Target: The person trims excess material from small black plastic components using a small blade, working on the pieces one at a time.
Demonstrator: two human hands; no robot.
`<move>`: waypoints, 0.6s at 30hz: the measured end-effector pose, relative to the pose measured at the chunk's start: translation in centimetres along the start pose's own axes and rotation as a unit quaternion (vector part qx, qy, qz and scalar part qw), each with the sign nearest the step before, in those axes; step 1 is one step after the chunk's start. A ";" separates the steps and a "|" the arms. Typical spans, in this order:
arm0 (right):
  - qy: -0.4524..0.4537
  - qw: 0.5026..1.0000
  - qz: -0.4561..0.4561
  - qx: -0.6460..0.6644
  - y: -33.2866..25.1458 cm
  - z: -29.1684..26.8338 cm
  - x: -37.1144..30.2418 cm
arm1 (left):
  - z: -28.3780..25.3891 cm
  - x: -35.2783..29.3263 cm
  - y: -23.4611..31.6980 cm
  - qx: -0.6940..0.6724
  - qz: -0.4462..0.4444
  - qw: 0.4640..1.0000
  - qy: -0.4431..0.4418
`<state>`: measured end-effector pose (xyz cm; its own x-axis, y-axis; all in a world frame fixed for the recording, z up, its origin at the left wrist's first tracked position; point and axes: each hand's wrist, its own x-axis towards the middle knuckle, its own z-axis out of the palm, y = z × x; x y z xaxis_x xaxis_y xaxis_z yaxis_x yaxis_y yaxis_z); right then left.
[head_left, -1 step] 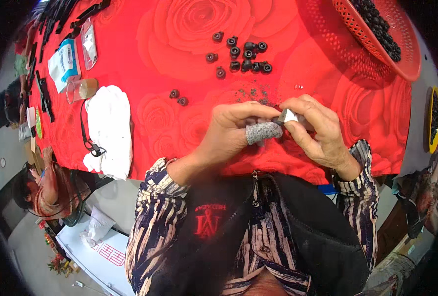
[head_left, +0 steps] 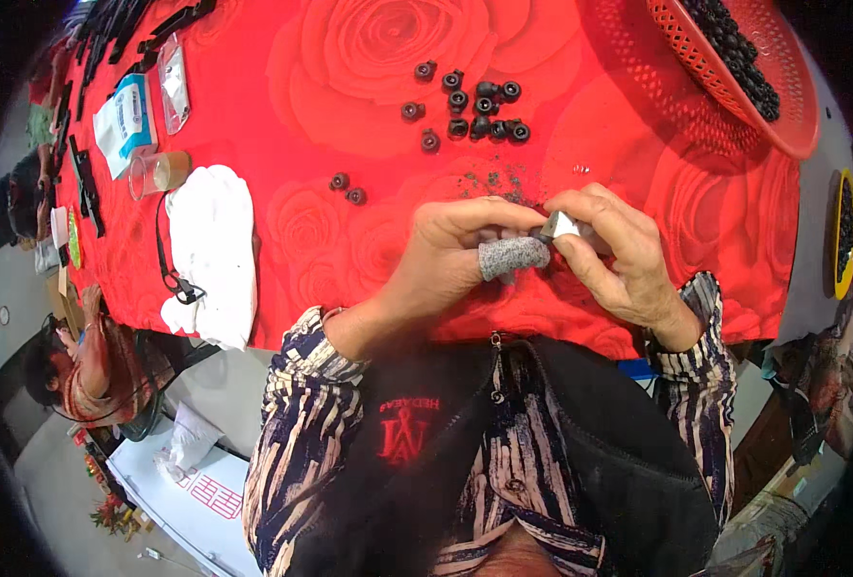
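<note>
My left hand is closed, a grey knitted finger sleeve on one finger. Between its fingertips sits a small dark piece, mostly hidden. My right hand pinches a short shiny metal blade, its tip against the dark piece. Dark crumbs lie on the red cloth just beyond my fingers. Farther off, several small round black parts with ringed ends stand in a loose cluster. Two more black parts lie to the left.
A red perforated basket heaped with black parts stands at the far right. On the left are a folded white cloth, a clear cup and a blue-and-white packet. Another person sits beyond the left edge.
</note>
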<state>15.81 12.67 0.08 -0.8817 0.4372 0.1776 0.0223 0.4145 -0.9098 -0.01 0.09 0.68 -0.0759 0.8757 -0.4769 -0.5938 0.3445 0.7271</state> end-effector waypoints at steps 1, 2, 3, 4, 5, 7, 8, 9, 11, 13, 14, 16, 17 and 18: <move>0.005 1.000 0.010 0.012 0.0 0.1 0.0 | -0.2 0.1 -0.3 0.000 0.015 1.000 -0.006; 0.002 1.000 0.009 0.009 -0.1 0.1 0.0 | -0.3 0.1 -0.6 0.001 0.030 0.999 -0.011; 0.003 1.000 0.008 0.002 -0.1 0.1 0.1 | -0.2 0.1 -0.5 -0.002 0.032 0.999 -0.012; 0.004 1.000 0.007 -0.005 -0.1 0.0 0.1 | 0.0 0.1 -0.3 0.001 0.032 0.999 -0.011; 0.002 1.000 0.007 -0.008 -0.2 0.0 0.1 | 0.1 0.0 -0.2 0.004 0.032 0.999 -0.010; 0.001 1.000 0.011 -0.016 -0.2 -0.2 0.2 | -0.2 0.3 -0.4 0.026 0.036 0.999 -0.010; -0.001 1.000 0.010 -0.018 -0.2 -0.2 0.2 | -0.3 0.4 -0.6 0.049 0.038 0.998 -0.010; 0.005 1.000 -0.001 -0.024 0.0 -0.2 0.3 | -0.4 0.5 -0.7 0.048 0.039 0.998 -0.010; 0.009 0.999 -0.012 -0.030 0.3 -0.1 0.3 | -0.4 0.6 -1.0 0.053 0.077 0.996 -0.011; 0.010 1.000 0.001 -0.023 0.2 -0.1 0.3 | -0.5 0.6 -1.0 0.050 0.089 0.995 -0.013; 0.008 1.000 0.000 -0.024 0.2 -0.1 0.3 | -0.5 0.6 -1.0 0.048 0.100 0.994 -0.014; 0.006 1.000 0.017 -0.024 0.1 -0.3 0.2 | -0.5 0.8 -1.2 0.069 0.117 0.991 -0.016; 0.005 1.000 0.017 -0.026 0.1 -0.3 0.2 | -0.6 0.9 -1.2 0.091 0.134 0.987 -0.018; 0.006 0.999 0.011 -0.031 0.1 -0.3 0.2 | -0.6 0.9 -1.3 0.090 0.134 0.987 -0.017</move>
<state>15.76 13.03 0.14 -0.8750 0.4562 0.1622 0.0714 0.4528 -0.8887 0.20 0.25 -0.99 -0.1829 0.9532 -0.2406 -0.4031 0.1505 0.9027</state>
